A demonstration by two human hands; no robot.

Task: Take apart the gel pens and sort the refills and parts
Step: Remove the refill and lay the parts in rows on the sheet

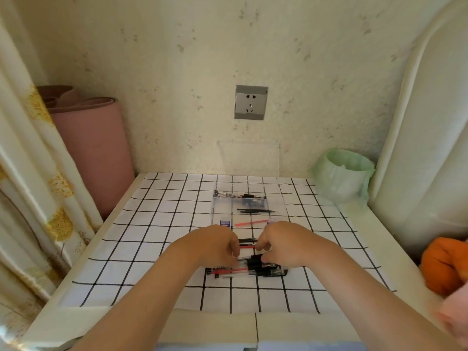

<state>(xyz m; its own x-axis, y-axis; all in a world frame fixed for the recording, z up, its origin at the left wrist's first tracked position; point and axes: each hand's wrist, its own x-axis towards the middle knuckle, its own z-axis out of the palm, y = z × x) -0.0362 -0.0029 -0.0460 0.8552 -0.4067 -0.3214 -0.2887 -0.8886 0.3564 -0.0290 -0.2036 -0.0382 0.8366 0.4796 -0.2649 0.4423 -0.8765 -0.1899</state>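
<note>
A curtain (33, 158) with yellow sprigs hangs down the left edge of the frame, and a rolled pink mat (93, 148) stands upright beside it in the corner. A white cloth with a black grid (157, 224) covers the table. A grey wall socket (250, 102) sits on the wall at upper centre. At the right of the table's far edge stands a bin lined with a pale green bag (342, 176). A white padded headboard (425, 148) rises at the right edge, with an orange soft thing (443, 264) below it.

A clear organiser box (214, 211) lies at centre, beyond the hands. Its far compartment holds pen barrels (238, 195), black refills (255, 211) lie nearer, and a single red refill (250, 222) lies nearest the hands.

Both forearms reach in from the bottom edge and partly hide the work. The left hand (215, 245) and the right hand (283, 243) face each other at centre, fingers curled, each pinching one end of a red gel pen (247, 247); only its short middle shows between them. Just below the hands, a heap of gel pens (248, 271), red and black with clear barrels, rests on the cloth.
</note>
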